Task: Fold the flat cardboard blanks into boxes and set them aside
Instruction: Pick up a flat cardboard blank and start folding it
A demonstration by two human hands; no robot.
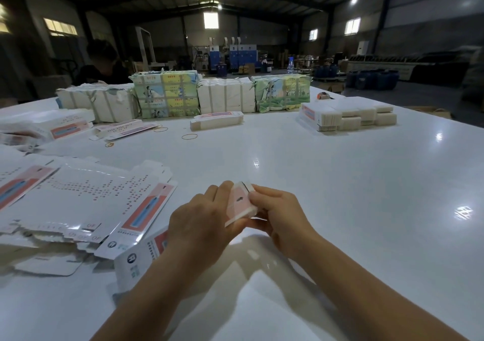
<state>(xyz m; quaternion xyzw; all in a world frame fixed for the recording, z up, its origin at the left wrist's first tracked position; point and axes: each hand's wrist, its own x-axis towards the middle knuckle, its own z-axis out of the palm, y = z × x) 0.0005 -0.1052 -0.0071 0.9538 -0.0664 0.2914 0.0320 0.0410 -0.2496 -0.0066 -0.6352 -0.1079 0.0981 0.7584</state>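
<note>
I am holding a half-formed pink and white box (241, 204) between both hands, just above the white table (340, 183) and right of the spread of flat blanks (86, 201). My left hand (201, 225) is curling round its body while my right hand (275, 215) is pinching the end. I judge I am closing an end flap; next it needs tucking in, then setting aside.

Box (242, 204) lower part hidden by fingers (222, 191); print seemingly illegible
</note>
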